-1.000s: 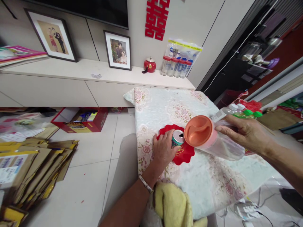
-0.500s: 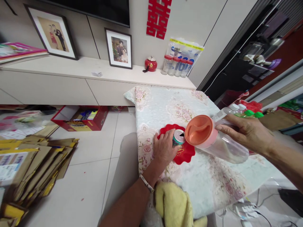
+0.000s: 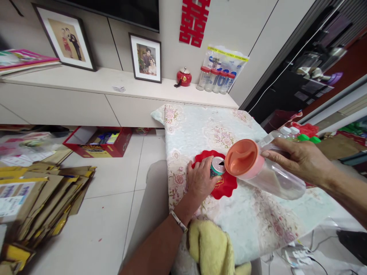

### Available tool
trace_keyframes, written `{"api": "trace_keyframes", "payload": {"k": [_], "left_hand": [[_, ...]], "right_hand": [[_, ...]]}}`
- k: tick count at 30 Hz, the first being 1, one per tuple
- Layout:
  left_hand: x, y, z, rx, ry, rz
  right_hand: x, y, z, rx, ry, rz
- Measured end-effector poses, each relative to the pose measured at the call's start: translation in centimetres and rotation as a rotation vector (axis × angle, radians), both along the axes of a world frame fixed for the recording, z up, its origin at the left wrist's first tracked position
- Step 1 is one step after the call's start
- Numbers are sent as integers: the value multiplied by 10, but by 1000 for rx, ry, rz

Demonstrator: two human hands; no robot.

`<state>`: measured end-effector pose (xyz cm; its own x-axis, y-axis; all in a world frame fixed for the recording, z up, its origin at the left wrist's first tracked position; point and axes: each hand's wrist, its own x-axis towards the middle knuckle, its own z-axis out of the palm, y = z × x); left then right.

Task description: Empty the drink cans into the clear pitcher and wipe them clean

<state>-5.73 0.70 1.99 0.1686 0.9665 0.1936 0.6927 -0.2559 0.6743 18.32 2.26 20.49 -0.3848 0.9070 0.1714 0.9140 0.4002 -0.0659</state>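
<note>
Over a red tray [image 3: 231, 189] on a flowered tablecloth [image 3: 243, 217], grips a can [image 3: 218, 165] with the left hand [image 3: 200, 178]; at the tray's right edge, holds a tilted jug [image 3: 275, 181] with the right hand [image 3: 298, 158]. Looks past the tray to a cabinet [image 3: 77, 105], framed photos [image 3: 70, 42] and a cut-off television [image 3: 126, 10]. Cannot make out the can's base or the jug's contents.

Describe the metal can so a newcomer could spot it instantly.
Find the pale floral tablecloth; near its left edge lies a red, wavy-rimmed plate. Over that plate, the left hand grips a cylindrical, teal-sided metal can. Its silver top with a dark opening distinguishes it from the orange-lidded clear plastic pitcher beside it.
</note>
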Motion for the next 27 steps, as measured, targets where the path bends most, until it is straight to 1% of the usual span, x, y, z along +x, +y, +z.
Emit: {"api": "trace_keyframes", "payload": {"k": [6,14,20,27], "left_hand": [[0,-1,-1,5,6,4],[-1,-1,2,-15,7,-9],[-2,0,3,-14,12,-8],[-2,-1,2,-5,7,-11]], "right_hand": [[-3,2,4,-17,-21,0],[-5,2,4,-28,-56,-14],[-8,6,8,-61,-71,-31],[-7,9,8,-26,-111,-1]]}}
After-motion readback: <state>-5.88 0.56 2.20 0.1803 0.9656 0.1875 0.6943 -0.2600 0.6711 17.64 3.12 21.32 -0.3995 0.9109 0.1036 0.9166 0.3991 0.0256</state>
